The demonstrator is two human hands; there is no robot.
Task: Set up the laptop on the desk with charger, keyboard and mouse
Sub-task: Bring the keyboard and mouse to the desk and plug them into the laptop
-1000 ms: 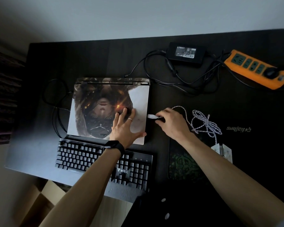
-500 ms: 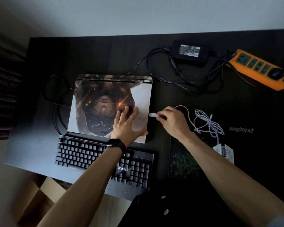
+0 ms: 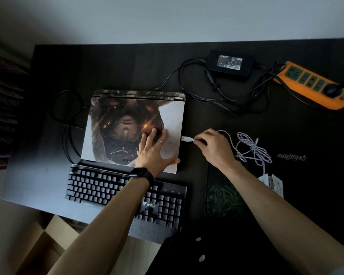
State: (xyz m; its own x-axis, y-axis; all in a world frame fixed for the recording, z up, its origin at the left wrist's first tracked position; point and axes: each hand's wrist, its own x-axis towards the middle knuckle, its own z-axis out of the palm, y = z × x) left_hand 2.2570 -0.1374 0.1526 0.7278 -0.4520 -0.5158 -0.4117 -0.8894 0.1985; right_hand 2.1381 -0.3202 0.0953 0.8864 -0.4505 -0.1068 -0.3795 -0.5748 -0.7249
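Observation:
The closed laptop (image 3: 115, 126), its lid covered in a dark picture skin, lies on the black desk (image 3: 107, 66). My left hand (image 3: 153, 153) rests flat on the lid's right part, fingers spread. My right hand (image 3: 213, 147) pinches the white USB plug (image 3: 187, 139) of the braided mouse cable (image 3: 252, 149), its tip touching the laptop's right edge. The white mouse (image 3: 271, 182) sits right of my right forearm. The black keyboard (image 3: 107, 187) lies in front of the laptop. The charger brick (image 3: 229, 63) rests at the back, its cable running to the laptop's rear.
An orange power strip (image 3: 314, 84) lies at the back right with a plug in it. A dark mouse pad (image 3: 224, 195) with a green print lies under my right forearm. Black cables (image 3: 68, 124) loop left of the laptop. The keyboard overhangs the desk's front edge.
My right hand has kept the USB plug at the laptop's right edge, nudging it slightly closer. My left hand has stayed flat on the lid. The view has shifted a little.

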